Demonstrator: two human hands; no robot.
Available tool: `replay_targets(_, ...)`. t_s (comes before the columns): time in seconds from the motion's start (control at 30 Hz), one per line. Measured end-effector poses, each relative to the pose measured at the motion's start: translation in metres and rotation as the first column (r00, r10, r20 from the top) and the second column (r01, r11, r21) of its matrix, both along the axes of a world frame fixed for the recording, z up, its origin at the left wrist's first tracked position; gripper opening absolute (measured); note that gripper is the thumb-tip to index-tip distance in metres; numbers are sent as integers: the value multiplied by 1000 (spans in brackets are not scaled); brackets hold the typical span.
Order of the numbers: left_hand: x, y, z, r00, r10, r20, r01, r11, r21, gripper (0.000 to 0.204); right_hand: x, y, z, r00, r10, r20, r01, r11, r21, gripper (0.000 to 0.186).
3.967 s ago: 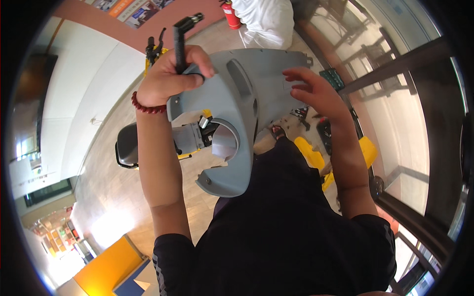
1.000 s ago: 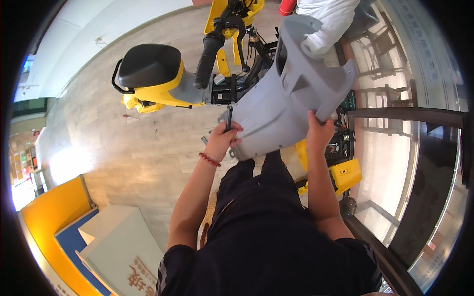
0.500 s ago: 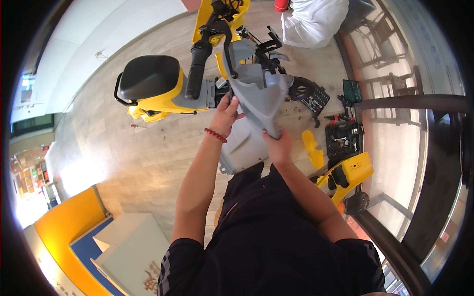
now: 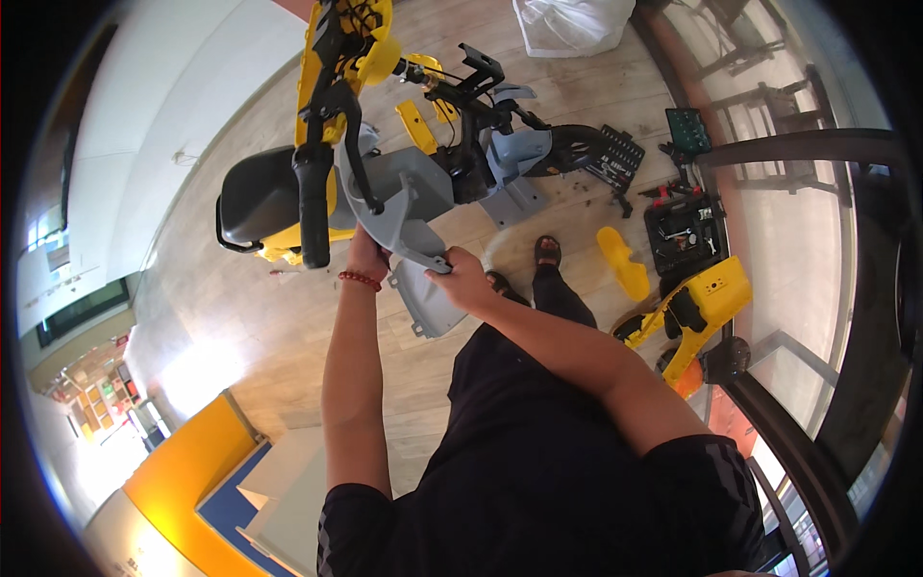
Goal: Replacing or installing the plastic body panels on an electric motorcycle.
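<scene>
A partly stripped yellow scooter stands before me, with a black seat, a black handlebar grip and a brake lever. Just behind the handlebar is a grey plastic scooter panel, held between my hands. My left hand is closed round its lower left side, partly hidden beneath it. Fingers of my right hand pinch its lower right corner. Below the panel another grey flat plastic part shows. The bare steering column stands to the right of the panel.
On the floor to the right are a socket set, an open black toolbox, a yellow curved cover and a larger yellow body panel. The front wheel points right. A white bag sits at the far side.
Both hands have moved left with the grey panel, away from the steering column toward the seat side. My view has shifted too, and my feet now show.
</scene>
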State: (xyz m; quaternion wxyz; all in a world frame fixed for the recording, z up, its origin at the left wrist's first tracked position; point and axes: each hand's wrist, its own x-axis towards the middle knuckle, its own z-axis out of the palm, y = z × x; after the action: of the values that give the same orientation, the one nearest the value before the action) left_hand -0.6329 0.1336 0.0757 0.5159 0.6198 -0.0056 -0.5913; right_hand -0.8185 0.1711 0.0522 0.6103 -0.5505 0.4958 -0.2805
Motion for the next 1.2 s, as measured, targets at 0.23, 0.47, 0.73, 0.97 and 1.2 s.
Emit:
replay_targets(0.23,38,-41,-9,999,26,30,-22,994,-109,39,37,-46,-12,999,12,37,-13,1000,28,24)
replay_targets(0.47,122,-92,-55,651,-597,-469,215,737,-640,42,86,-81,-32,996,-61,67,55,995,89,22)
replay_targets(0.73,141,-121,-50,920,-294,-258,203,923,-328,41,114,-120,-39,985,-154,72,158,987,-42,13)
replay_targets(0.97,141,-148,-48,964,-253,-88,234,955,-181,40,127,-126,-23,964,-266,-3,266,963,-48,10)
replay_targets(1.2,118,-182,-54,965,-263,12,263,958,-114,39,110,-143,-35,951,-308,-25,302,944,-133,10)
